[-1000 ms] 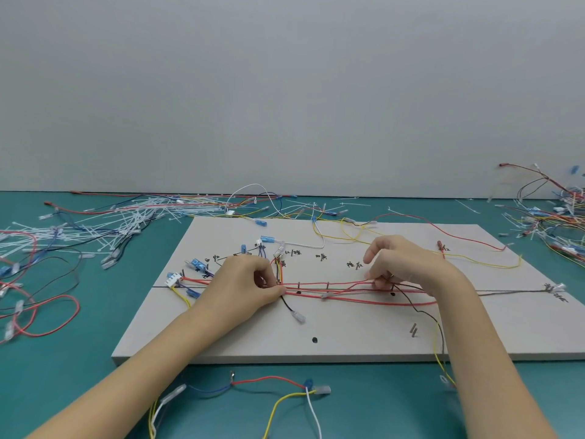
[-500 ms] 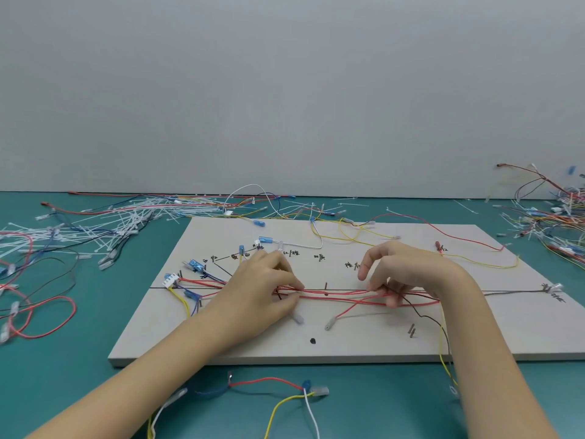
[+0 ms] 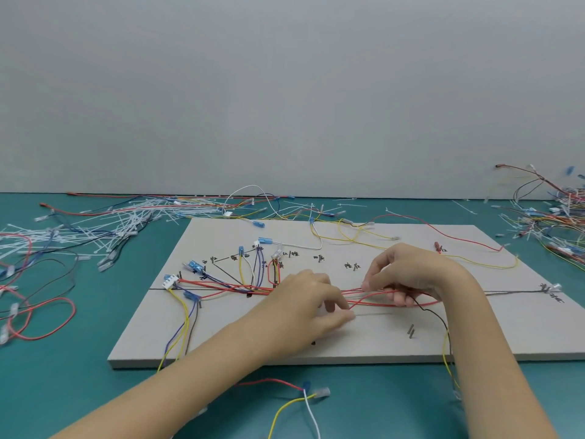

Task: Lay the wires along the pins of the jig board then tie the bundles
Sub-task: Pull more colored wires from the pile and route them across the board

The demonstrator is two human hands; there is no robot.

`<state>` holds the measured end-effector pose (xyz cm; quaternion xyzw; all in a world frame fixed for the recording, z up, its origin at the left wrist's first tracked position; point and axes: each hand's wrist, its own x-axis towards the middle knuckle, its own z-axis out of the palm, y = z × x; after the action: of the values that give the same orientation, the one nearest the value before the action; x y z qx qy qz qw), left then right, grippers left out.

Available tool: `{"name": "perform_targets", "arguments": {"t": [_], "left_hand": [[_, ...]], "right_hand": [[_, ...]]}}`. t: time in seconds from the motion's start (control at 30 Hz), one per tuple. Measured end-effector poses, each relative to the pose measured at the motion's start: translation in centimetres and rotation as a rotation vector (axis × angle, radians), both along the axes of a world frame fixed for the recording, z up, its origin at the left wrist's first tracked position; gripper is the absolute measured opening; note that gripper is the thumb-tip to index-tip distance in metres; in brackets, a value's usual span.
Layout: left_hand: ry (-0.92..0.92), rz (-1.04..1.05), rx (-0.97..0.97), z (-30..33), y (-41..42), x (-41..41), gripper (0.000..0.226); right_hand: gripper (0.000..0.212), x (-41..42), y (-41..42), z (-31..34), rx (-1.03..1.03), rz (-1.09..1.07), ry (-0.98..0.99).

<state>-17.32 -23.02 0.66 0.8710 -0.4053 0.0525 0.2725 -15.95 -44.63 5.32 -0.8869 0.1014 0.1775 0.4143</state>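
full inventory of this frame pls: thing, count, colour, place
jig board: 1, pale grey, table centre
table: 1, teal, under everything
red wires: several, red, along the board's middle line, between the hands
white connector: 1, white, board's left edge
pins: a pair, dark, board's near right
cable ties: many, white, table's far left
wire pile: many, mixed colours, table's far right
loose wires: red, yellow, white, table in front of the board
left hand: 1, grip on a wire, board centre
right hand: 1, grip on the red wires
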Motion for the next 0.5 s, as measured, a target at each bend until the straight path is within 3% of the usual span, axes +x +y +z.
{"name": "perform_targets", "arguments": {"t": [0.17,0.33,0.5], "left_hand": [[0.043,0.029,-0.039,-0.7,-1.3,-0.4,0.018],[0.080,-0.001,0.067,0.1,-0.4,-0.4,0.016],[0.516,-0.093,0.140,2.7,2.9,0.4,0.020]], "right_hand": [[0.006,0.1,-0.1,-0.1,0.029,-0.020,-0.011],[0.003,0.3,-0.3,0.0,0.100,-0.049,-0.010],[0.004,0.5,-0.3,-0.1,0.066,-0.064,-0.030]]}}
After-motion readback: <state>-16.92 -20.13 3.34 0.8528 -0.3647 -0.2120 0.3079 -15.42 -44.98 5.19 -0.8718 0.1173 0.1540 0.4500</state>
